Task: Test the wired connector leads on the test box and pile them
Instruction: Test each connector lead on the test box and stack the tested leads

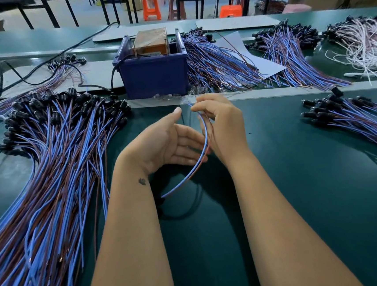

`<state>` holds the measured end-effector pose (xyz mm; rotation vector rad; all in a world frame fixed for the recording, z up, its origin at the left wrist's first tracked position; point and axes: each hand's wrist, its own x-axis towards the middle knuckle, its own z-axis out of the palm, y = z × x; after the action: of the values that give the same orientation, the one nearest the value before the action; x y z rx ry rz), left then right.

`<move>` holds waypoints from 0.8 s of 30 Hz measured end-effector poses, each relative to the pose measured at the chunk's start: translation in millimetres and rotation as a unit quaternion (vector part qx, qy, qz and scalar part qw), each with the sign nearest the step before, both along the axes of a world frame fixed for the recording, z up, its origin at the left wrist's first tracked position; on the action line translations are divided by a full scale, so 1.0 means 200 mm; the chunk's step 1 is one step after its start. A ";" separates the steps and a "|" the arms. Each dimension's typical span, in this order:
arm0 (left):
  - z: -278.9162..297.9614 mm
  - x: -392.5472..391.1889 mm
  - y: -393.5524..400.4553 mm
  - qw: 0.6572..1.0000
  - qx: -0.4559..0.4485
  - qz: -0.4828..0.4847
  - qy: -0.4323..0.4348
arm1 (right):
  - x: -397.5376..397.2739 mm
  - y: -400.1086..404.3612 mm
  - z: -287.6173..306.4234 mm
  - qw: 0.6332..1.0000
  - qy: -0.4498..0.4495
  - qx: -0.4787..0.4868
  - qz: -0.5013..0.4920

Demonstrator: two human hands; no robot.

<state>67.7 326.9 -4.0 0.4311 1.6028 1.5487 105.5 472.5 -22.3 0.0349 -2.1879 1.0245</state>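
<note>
Nearest the camera, the right hand (221,125) pinched the free ends of one thin blue-and-brown two-wire lead (201,151) between its fingers (200,108), while the left hand (166,142) lay open beside the wire's curve, apparently just touching it. That lead's black connector end seemed to hang low by the left forearm, though blurred. Farther off, large heaps of like leads (53,160) flanked the dark-blue plastic test box (153,74) on the green table (301,178), so much probably remained.

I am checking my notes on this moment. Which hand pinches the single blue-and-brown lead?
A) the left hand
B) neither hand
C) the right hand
C: the right hand pinches the lead near its upper end, while the left hand lies open beside it.
</note>
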 end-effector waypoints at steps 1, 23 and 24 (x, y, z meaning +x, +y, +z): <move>0.00 0.00 0.00 1.000 0.011 0.008 -0.004 | -0.01 -0.01 -0.01 0.999 0.002 -0.029 0.013; -0.05 0.02 0.17 0.979 0.035 0.181 0.088 | -0.03 0.08 0.02 0.761 -0.076 -0.625 0.157; -0.05 0.01 0.18 0.967 0.029 0.231 0.100 | -0.03 0.07 0.02 0.769 -0.072 -0.615 0.159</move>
<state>69.7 362.7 -14.7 0.2594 1.9146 1.9525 98.8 487.2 -19.2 -0.2914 -1.2314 2.5275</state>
